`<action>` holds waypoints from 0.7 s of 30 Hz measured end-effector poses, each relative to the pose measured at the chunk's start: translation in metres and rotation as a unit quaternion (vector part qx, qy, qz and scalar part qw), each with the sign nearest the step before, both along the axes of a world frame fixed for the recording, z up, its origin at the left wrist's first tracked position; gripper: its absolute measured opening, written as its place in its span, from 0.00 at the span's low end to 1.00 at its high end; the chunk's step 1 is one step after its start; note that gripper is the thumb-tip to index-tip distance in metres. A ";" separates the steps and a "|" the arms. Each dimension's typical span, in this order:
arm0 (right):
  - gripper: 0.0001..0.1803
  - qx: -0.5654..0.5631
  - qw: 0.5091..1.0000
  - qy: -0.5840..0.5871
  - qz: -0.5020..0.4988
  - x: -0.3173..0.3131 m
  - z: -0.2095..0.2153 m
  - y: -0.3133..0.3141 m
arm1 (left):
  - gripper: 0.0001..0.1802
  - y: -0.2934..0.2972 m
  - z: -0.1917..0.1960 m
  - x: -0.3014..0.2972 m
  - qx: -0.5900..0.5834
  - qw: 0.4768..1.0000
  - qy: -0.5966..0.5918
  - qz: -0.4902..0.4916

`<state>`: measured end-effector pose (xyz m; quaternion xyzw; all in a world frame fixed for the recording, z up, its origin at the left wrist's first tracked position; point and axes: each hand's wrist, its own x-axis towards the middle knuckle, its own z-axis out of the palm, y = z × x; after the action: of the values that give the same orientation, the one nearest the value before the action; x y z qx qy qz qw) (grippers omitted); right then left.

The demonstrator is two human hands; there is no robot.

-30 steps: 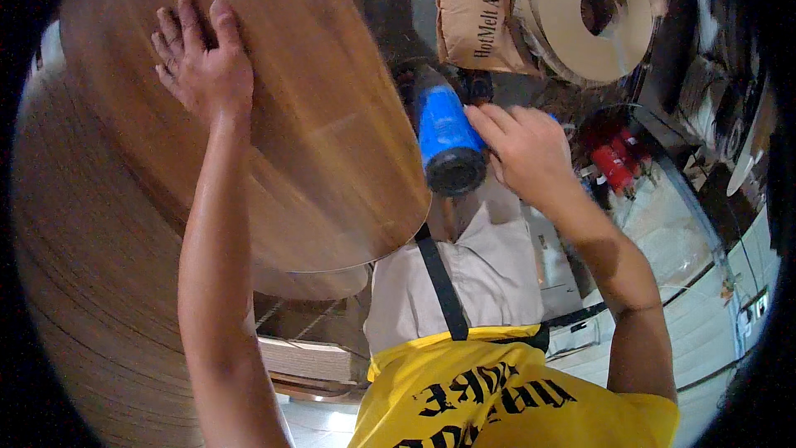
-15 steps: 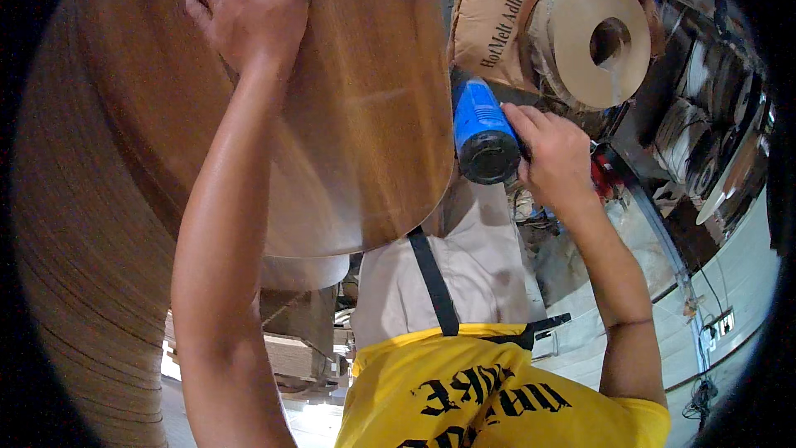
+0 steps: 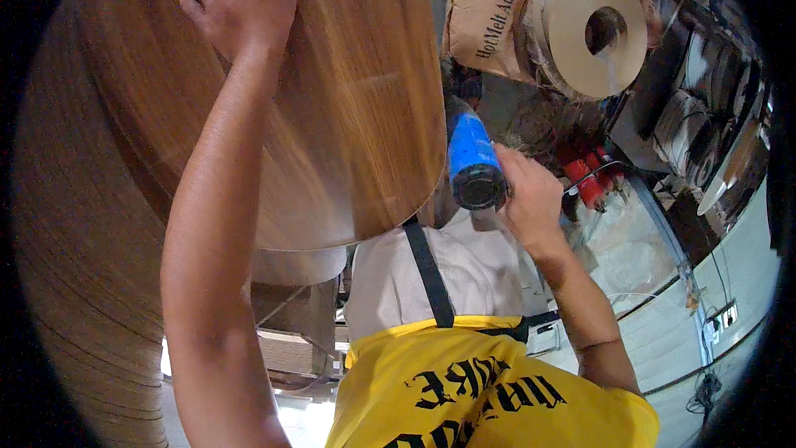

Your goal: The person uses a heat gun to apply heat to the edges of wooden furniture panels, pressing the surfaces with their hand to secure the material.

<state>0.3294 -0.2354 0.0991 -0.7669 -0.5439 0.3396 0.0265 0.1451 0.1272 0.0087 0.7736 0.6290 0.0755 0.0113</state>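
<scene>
A brown wood-grain panel [image 3: 365, 124] with a rounded near corner takes up the middle left of the view. On its far part my left hand [image 3: 246, 10] lies flat, fingers spread. My right hand [image 3: 532, 199] is wrapped round a blue power tool [image 3: 473, 148] with a round black end cap. The tool is beside the panel's right edge, near the rounded corner. Its working end points away from me and is hard to make out, so I cannot tell whether it touches the edge.
Tall stacks of boards [image 3: 75, 265] rise at the left. Far right, a wide beige roll of banding [image 3: 555, 41] lies by a brown paper sack [image 3: 489, 12]. Red objects [image 3: 587, 178] and a pale surface [image 3: 622, 241] are beyond my right hand. Wooden boards [image 3: 286, 353] sit below the panel.
My right hand and the blue power tool have moved down, toward me, round the panel's right edge. The panel and my left hand appear slightly farther left.
</scene>
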 end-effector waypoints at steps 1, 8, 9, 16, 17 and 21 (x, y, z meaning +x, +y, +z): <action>0.34 -0.008 1.000 -0.010 -0.002 -0.004 0.001 -0.006 | 0.37 0.003 0.001 0.001 0.009 1.000 -0.002 -0.001; 0.31 0.002 0.998 -0.066 0.001 -0.006 0.008 0.009 | 0.37 -0.004 0.007 0.006 -0.015 1.000 0.001 0.009; 0.30 0.005 0.998 -0.067 0.005 -0.003 0.009 0.017 | 0.37 -0.005 0.007 0.008 -0.013 1.000 0.001 0.010; 0.30 0.054 0.997 -0.049 -0.005 0.007 0.004 0.037 | 0.39 0.017 -0.025 -0.014 0.091 0.994 -0.038 -0.046; 0.31 0.055 0.998 -0.032 -0.017 0.003 0.006 0.026 | 0.39 0.020 -0.022 -0.011 0.077 0.996 -0.037 -0.040; 0.32 0.053 0.995 0.043 -0.070 -0.008 -0.005 -0.022 | 0.38 0.015 -0.022 -0.010 0.037 0.998 -0.042 -0.039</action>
<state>0.3214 -0.2570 0.0945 -0.7851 -0.5047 0.3405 0.1143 0.1353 0.1419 -0.0132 0.7937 0.5940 0.1307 0.0117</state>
